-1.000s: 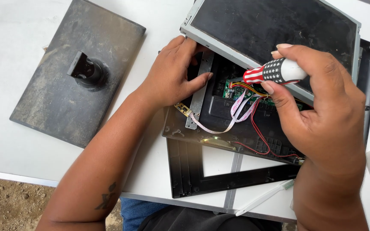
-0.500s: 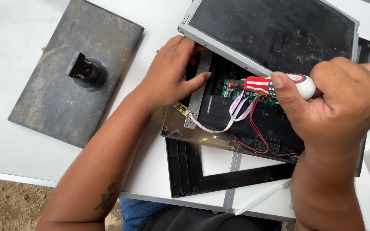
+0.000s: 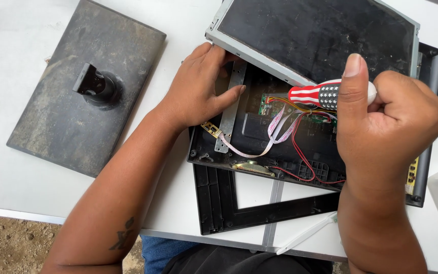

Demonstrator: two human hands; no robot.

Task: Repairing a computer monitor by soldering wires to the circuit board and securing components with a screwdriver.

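- As you look down over the table edge, the thing lying closest to you is the loose black front bezel (image 3: 219,203), flat on the white table (image 3: 21,187), with a thin white plastic stick (image 3: 307,234) lying beside its lower bar.
- Your right hand (image 3: 386,127) is closed in a tight fist around the screwdriver (image 3: 315,94), thumb raised straight up along the handle; the red, white and blue striped handle juts out to the left of the fist, and the tip is hidden down among the wires.
- Directly under that handle sit the green circuit board (image 3: 268,104) and the bundle of red and pink wires (image 3: 290,127), inside the open black monitor back shell (image 3: 280,147).
- Your left hand (image 3: 198,91) lies flat, fingers spread and gripping nothing, pressing on the shell's left side with fingertips on the grey metal bracket (image 3: 231,106).
- Just beyond both hands, the dusty metal-framed screen panel (image 3: 315,35) is tilted up off the shell.
- Well off to the left lies the dirty monitor stand base (image 3: 57,127), its neck stub upward.
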